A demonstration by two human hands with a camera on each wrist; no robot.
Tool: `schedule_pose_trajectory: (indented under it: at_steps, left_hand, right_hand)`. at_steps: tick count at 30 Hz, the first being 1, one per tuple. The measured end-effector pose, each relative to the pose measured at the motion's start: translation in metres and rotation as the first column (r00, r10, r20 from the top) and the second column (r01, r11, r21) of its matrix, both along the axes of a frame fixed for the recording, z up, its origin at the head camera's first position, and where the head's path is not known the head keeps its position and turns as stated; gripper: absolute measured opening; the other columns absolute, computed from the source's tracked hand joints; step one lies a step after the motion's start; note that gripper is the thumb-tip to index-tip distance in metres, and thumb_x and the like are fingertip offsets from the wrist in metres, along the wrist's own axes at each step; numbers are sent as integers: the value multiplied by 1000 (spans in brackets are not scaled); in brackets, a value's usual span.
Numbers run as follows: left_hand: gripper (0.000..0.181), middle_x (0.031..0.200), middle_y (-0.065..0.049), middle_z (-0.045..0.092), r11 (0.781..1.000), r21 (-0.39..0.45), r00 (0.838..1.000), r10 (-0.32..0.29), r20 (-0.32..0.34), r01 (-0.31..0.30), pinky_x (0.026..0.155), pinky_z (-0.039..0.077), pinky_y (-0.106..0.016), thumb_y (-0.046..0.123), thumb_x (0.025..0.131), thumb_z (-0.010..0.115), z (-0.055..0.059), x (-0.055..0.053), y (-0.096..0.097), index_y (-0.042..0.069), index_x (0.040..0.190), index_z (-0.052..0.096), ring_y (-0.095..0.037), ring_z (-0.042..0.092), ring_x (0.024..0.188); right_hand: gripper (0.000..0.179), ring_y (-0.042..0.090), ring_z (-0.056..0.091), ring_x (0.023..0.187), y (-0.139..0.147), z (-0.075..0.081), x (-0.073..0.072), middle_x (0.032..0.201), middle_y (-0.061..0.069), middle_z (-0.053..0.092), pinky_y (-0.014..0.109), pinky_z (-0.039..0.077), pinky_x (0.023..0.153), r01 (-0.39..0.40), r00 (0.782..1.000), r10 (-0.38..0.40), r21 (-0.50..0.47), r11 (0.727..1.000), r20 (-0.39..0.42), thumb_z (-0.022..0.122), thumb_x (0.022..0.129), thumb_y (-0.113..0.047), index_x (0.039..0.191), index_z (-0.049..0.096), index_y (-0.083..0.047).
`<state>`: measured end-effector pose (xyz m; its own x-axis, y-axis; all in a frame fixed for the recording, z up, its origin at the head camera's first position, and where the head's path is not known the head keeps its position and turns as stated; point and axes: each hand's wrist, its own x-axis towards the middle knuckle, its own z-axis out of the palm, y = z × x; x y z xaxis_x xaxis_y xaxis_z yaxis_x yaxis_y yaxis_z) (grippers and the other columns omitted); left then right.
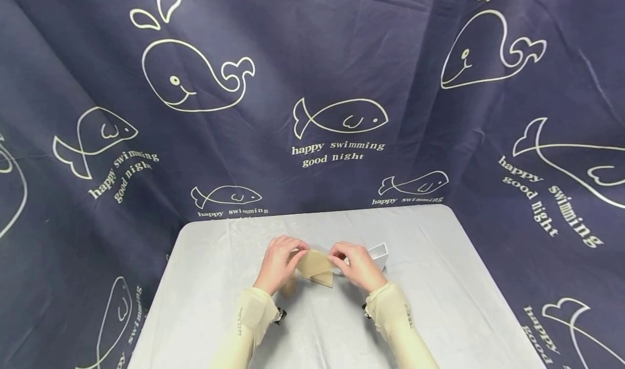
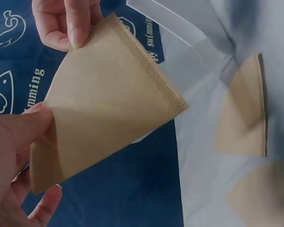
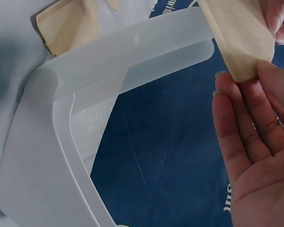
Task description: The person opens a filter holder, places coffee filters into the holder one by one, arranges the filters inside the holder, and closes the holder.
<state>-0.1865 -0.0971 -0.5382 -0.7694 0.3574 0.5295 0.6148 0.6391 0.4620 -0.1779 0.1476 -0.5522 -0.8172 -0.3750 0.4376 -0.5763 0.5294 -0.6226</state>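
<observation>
A brown cone-shaped paper coffee filter (image 1: 313, 263) with a crimped seam is held up between both hands. My left hand (image 1: 280, 260) pinches one edge of it, the thumb lying on the near face in the left wrist view. At the opposite side, my right hand (image 1: 358, 263) pinches a corner between thumb and fingers, as the right wrist view shows. Just beyond the right hand stands a white box-like holder (image 3: 33, 156) with a translucent part (image 3: 146, 52); the hand partly hides it in the head view.
More brown filters lie on the pale-covered table (image 1: 210, 282): one filter (image 2: 246, 111) below the held one, and another filter (image 2: 270, 194) nearer the left wrist. A dark blue curtain (image 1: 337, 59) with whale and fish drawings surrounds the table's back and sides.
</observation>
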Motion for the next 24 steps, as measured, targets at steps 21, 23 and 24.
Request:
schedule_pose_trajectory:
  at_steps: [21, 23, 24]
  left_hand:
    - [4, 98, 6, 75, 985, 162, 994, 43, 99, -58, 94, 47, -41, 19, 98, 72, 2, 3, 0, 20, 100, 75, -13, 65, 98]
    - [5, 100, 6, 75, 987, 150, 992, 42, 116, -59, 93, 47, -40, 20, 98, 71, 1, 4, 0, 21, 102, 75, -13, 65, 99]
    - [6, 100, 6, 75, 988, 142, 992, 42, 116, -58, 93, 47, -39, 20, 98, 72, 0, 4, 0, 21, 103, 75, -13, 65, 100]
  right_hand:
    - [7, 3, 69, 81, 2, -13, 3, 84, -4, 76, 29, 59, 79, 147, 983, -116, -235, 961, 139, 82, 87, -9, 90, 76, -13]
    - [5, 1, 67, 80, 3, -13, 3, 84, -5, 76, 28, 58, 74, 142, 984, -114, -217, 966, 135, 81, 88, -12, 90, 76, -12]
    - [4, 1, 66, 79, 4, -12, 3, 83, -5, 76, 28, 57, 71, 138, 985, -113, -204, 969, 127, 81, 89, -14, 90, 77, -12]
